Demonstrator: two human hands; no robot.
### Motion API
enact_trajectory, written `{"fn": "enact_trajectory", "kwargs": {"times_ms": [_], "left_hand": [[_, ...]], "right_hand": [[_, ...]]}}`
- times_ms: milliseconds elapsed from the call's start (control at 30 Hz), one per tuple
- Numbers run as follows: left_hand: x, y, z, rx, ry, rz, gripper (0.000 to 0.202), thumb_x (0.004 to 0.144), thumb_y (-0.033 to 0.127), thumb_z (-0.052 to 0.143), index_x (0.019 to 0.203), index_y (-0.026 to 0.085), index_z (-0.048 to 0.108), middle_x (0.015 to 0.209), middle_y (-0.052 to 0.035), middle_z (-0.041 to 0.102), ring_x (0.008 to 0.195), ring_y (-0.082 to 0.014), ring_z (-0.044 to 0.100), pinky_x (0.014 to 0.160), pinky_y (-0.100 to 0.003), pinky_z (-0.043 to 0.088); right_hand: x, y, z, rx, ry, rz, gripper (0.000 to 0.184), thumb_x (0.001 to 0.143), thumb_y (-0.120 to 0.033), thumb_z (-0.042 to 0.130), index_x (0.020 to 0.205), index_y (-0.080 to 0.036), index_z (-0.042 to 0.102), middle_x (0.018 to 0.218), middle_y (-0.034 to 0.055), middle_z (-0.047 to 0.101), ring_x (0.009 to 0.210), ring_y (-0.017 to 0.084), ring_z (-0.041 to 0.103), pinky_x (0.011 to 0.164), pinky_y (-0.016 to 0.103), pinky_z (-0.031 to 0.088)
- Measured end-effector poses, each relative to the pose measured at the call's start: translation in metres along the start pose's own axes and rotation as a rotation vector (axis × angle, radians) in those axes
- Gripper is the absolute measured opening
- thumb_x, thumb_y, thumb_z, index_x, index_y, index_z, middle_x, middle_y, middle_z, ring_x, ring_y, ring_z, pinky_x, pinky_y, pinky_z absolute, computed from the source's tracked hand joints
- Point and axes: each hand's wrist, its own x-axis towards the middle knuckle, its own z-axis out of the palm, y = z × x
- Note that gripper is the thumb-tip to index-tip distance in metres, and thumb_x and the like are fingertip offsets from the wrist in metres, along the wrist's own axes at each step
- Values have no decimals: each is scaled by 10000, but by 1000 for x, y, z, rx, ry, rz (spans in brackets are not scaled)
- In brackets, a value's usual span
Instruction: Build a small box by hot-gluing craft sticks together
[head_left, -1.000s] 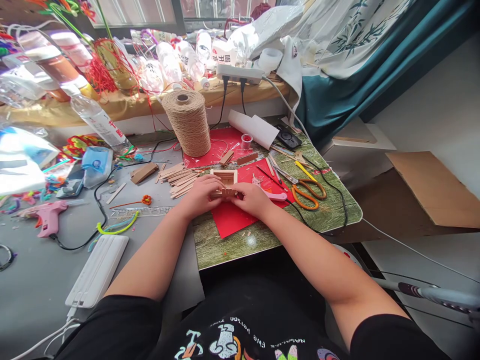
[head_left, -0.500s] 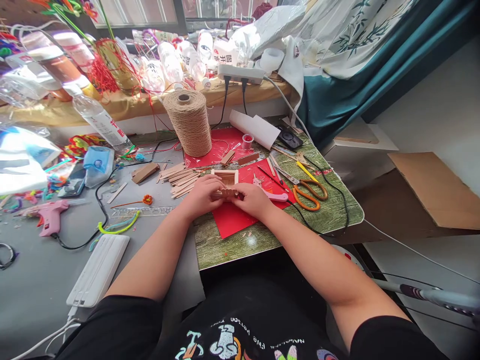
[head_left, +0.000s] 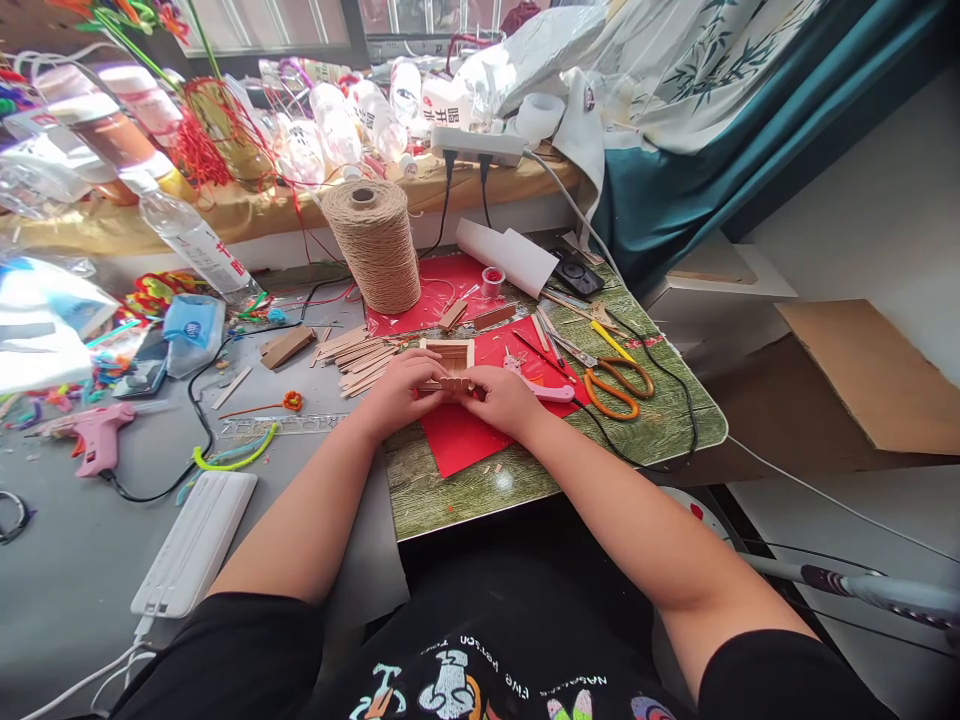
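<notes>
A small strip of joined wooden sticks [head_left: 454,384] is pinched between both hands at the near side of a little wooden box frame [head_left: 448,347]. From the left, my left hand [head_left: 407,388] closes on its end, thumb along the near edge. My right hand [head_left: 500,398] grips the other end, with its fingers curled. The fingers partly cover the strip, and whether it touches the frame I cannot tell. Under the hands lies red paper [head_left: 459,448]. Just right of my right hand rests a pink glue gun [head_left: 551,393].
Loose wooden sticks [head_left: 363,360] lie left of the frame. Behind them stands a large twine spool [head_left: 373,250]. Orange-handled scissors [head_left: 611,395] and a yellow pen [head_left: 613,340] lie at right. A second pink glue gun [head_left: 97,440], a white power bank [head_left: 196,545] and a bottle [head_left: 196,240] are at left.
The strip between my hands has tilted slightly, showing less of its near face. Both hands stay in nearly the same place, and the whole view has shifted a little.
</notes>
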Motion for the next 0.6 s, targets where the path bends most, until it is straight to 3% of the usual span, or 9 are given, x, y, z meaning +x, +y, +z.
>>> {"fn": "enact_trajectory", "kwargs": {"times_ms": [367,600], "left_hand": [[1,-3,1,10,11,-19,103,897,323,730,877,237,679,913,-45,748,1160,-276,636,984,-449,526],[0,-4,0,11,-20,-50,84,887,311,723,900,235,691,927,-54,740,1184,-286,617,1003,-460,522]], "right_hand": [[3,-3,-5,-69,-55,-62,162,979,-325,695,1091,-216,739,961,63,756,859,211,644,789,305,429],[6,-3,-5,-131,-48,-20,195,962,-387,722,909,-199,715,826,30,718,736,177,594,699,285,377]]}}
